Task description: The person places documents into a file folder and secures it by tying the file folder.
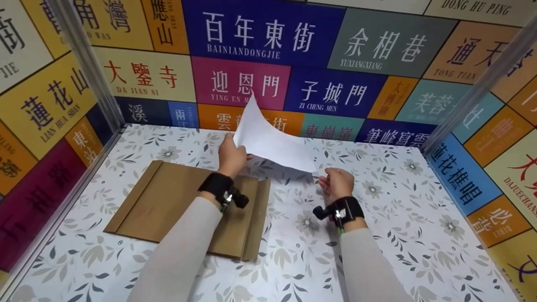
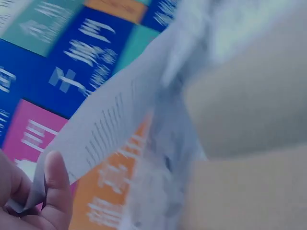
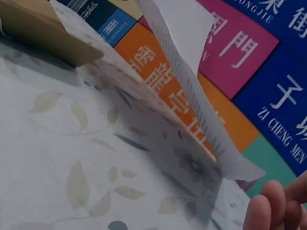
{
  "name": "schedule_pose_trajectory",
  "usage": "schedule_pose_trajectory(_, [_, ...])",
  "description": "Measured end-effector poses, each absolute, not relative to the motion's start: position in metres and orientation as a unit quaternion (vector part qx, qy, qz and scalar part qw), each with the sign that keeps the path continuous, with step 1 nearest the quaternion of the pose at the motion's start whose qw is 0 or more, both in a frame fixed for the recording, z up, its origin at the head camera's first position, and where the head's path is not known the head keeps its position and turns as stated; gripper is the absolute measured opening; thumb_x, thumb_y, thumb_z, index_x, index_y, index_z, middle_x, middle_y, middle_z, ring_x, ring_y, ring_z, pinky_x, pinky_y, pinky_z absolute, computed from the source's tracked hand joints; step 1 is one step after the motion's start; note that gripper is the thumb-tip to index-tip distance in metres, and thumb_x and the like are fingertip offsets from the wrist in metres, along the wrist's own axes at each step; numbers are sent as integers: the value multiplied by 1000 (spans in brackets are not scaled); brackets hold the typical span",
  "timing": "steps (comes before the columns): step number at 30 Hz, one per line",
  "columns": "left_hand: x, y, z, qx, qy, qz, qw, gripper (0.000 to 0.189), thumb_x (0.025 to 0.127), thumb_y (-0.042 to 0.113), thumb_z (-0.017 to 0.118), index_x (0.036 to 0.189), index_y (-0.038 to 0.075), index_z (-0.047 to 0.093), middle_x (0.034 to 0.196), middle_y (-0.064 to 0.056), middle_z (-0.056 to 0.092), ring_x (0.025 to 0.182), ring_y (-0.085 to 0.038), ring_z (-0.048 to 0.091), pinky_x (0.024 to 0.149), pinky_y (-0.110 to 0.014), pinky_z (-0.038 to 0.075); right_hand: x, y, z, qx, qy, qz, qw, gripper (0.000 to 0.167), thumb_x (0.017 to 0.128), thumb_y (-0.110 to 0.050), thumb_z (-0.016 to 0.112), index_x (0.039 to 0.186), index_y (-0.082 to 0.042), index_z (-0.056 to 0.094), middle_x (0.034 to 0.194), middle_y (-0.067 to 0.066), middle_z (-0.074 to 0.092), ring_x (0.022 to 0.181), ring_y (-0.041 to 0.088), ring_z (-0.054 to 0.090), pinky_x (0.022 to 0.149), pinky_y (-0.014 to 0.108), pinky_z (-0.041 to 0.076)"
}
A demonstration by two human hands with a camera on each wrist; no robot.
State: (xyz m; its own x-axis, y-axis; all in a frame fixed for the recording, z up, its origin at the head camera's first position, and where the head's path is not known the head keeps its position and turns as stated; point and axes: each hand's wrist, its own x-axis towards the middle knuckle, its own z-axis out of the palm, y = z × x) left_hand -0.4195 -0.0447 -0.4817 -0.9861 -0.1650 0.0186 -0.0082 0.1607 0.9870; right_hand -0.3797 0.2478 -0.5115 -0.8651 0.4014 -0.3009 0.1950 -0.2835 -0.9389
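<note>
Pinching left hand (image 1: 232, 156): its fingers are gripping one edge of the printed paper sheet (image 1: 272, 142); too tight a squeeze could be creasing that edge, too light a one letting it slip.
Printed paper sheet: it is hanging in the air above the table (image 1: 419, 235), bowing and rising to a peak, with rows of print showing in the wrist views; a quick turn could be folding it over, since it is looking thin and limp.
Right hand (image 1: 337, 182): its fingers are bending loosely and seemingly holding nothing, just beside the sheet's unsupported corner; a hurried grab could be missing or crumpling that corner.
Brown cardboard panel (image 1: 180, 188): it is lying on the table, with the left sleeve (image 1: 180, 243) passing over it; a low sweep by the left wrist camera (image 1: 237, 200) could be dragging it aside.
</note>
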Motion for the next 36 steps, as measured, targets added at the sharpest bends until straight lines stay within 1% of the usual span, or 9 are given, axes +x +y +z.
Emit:
schedule_pose_trajectory(4, [-399, -50, -471, 68, -698, -711, 51, 49, 102, -5, 44, 151, 0, 41, 145, -24, 48, 95, -29, 66, 76, -33, 62, -361, 253, -498, -218, -604, 764, 63, 14, 99, -7, 64, 103, 3, 54, 91, 10, 53, 68, 15, 66, 63, 23, 58])
schedule_pose_trajectory(7, [-379, -48, -469, 73, -671, -737, 44, 48, 100, -9, 44, 147, -1, 43, 139, -22, 51, 99, -29, 63, 75, -33, 61, -348, 254, -494, -185, -637, 745, 74, 22, 100, -3, 58, 120, 3, 54, 102, 12, 51, 81, 19, 65, 72, 26, 59])
schedule_pose_trajectory(10, [-357, -48, -471, 72, -663, -744, 41, 46, 97, -11, 45, 143, -3, 45, 134, -21, 53, 100, -31, 63, 78, -36, 61, -335, 255, -502, -114, -738, 651, 136, 44, 95, 7, 53, 138, -1, 50, 117, 17, 53, 100, 29, 64, 87, 38, 59])
schedule_pose_trajectory(15, [-331, -51, -471, 80, -644, -760, 34, 52, 96, -13, 45, 146, 1, 46, 135, -18, 55, 103, -31, 64, 78, -35, 61, -326, 267, -514, 63, -873, 393, 281, 69, 83, 9, 75, 146, -3, 50, 136, 24, 48, 124, 41, 53, 96, 52, 54])
schedule_pose_trajectory(18, [-324, -51, -469, 82, -632, -770, 27, 58, 95, -13, 44, 151, 3, 43, 137, -16, 55, 103, -30, 66, 79, -36, 61, -330, 276, -519, 141, -873, 331, 329, 70, 76, 5, 89, 138, -4, 59, 137, 24, 50, 128, 41, 50, 101, 54, 49])
schedule_pose_trajectory(21, [-318, -50, -468, 80, -629, -773, 16, 58, 95, -12, 45, 152, 3, 42, 137, -17, 55, 100, -29, 66, 76, -34, 60, -332, 283, -521, 179, -857, 318, 364, 62, 73, 4, 91, 129, -5, 67, 138, 23, 55, 131, 41, 51, 106, 55, 43])
schedule_pose_trajectory(27, [-314, -53, -472, 91, -609, -788, 8, 57, 90, -13, 45, 146, -4, 44, 130, -23, 57, 83, -28, 65, 65, -28, 58, -334, 286, -517, 238, -841, 320, 365, 34, 79, -6, 86, 112, -8, 78, 127, 17, 68, 131, 43, 56, 112, 53, 41])
schedule_pose_trajectory(31, [-313, -52, -473, 88, -593, -801, 1, 59, 85, -13, 45, 144, -6, 44, 125, -23, 57, 75, -22, 62, 61, -26, 56, -331, 284, -513, 277, -831, 343, 338, 23, 79, -1, 85, 99, -11, 81, 110, 10, 76, 118, 37, 66, 115, 48, 40])
schedule_pose_trajectory(36, [-313, -49, -471, 66, -553, -830, 28, 45, 90, -5, 50, 135, -6, 44, 109, -19, 57, 69, -18, 58, 56, -25, 54, -327, 279, -504, 296, -808, 383, 335, 21, 84, 9, 81, 95, -9, 79, 91, 4, 75, 85, 23, 71, 91, 23, 52])
